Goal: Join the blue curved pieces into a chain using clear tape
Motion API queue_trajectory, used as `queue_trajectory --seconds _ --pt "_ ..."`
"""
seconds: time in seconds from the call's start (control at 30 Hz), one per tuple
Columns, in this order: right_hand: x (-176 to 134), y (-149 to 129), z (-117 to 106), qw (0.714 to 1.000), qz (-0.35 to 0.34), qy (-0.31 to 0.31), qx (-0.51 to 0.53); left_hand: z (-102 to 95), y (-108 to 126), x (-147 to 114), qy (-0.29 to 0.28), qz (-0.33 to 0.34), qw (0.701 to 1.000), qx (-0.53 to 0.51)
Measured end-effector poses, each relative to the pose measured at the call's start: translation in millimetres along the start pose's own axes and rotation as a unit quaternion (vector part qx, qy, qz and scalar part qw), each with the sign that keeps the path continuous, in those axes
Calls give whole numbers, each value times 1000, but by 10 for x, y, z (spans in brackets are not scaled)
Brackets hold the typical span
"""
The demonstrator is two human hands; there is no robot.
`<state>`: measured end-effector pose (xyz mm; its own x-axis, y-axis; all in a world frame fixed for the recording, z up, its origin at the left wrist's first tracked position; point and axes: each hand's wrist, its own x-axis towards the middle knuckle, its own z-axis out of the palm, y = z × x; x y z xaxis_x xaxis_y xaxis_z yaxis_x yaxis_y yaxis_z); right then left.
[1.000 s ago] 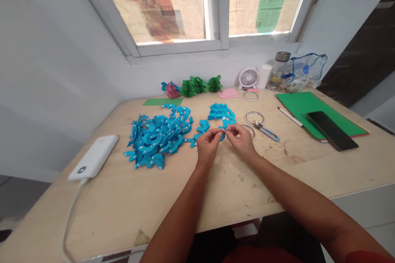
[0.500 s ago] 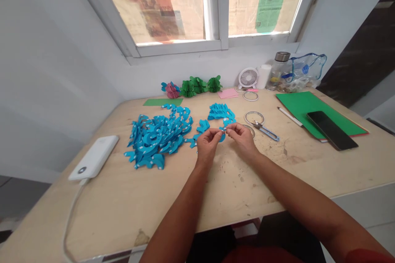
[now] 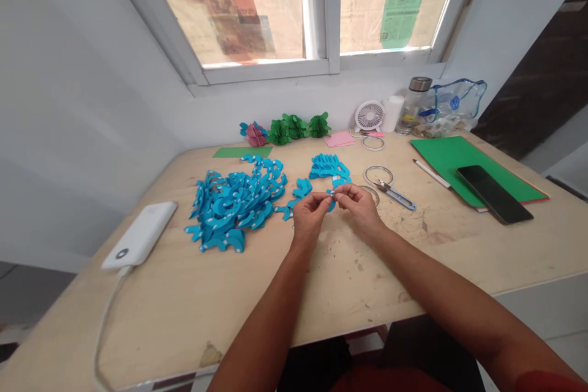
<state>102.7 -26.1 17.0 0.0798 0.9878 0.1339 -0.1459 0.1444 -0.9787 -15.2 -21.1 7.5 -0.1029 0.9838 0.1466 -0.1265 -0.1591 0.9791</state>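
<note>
My left hand and my right hand meet above the middle of the table, fingertips pinched together. Between them is a small blue paper cutout, mostly hidden by the fingers, with a bit of white on it. Just beyond the hands lie a row of stacked blue paper cutouts and a few loose ones. To the left spreads a large heap of blue paper cutouts with small white patches. Close to my right hand are a roll of narrow tape and blue-handled thread snips.
A white power bank with a cable sits at the left. Green sheets, a pen and a phone lie at the right. Along the wall stand folded paper shapes, a small fan and a bottle.
My right fingertips have shifted very slightly left, closer to the left ones at the blue paper cutout. Everything else on the table stays in place.
</note>
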Motion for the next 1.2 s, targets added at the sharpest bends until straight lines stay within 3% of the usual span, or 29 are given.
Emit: queue_trajectory --seconds 0.27,0.67,1.2 --pt "-3 19 7 999 14 -26 23 -1 7 0 8 -14 999 -30" --pt "1 30 22 997 19 -19 72 4 29 -8 2 -20 999 -43" --pt "9 60 10 997 28 -31 67 1 7 8 13 -25 998 -59"
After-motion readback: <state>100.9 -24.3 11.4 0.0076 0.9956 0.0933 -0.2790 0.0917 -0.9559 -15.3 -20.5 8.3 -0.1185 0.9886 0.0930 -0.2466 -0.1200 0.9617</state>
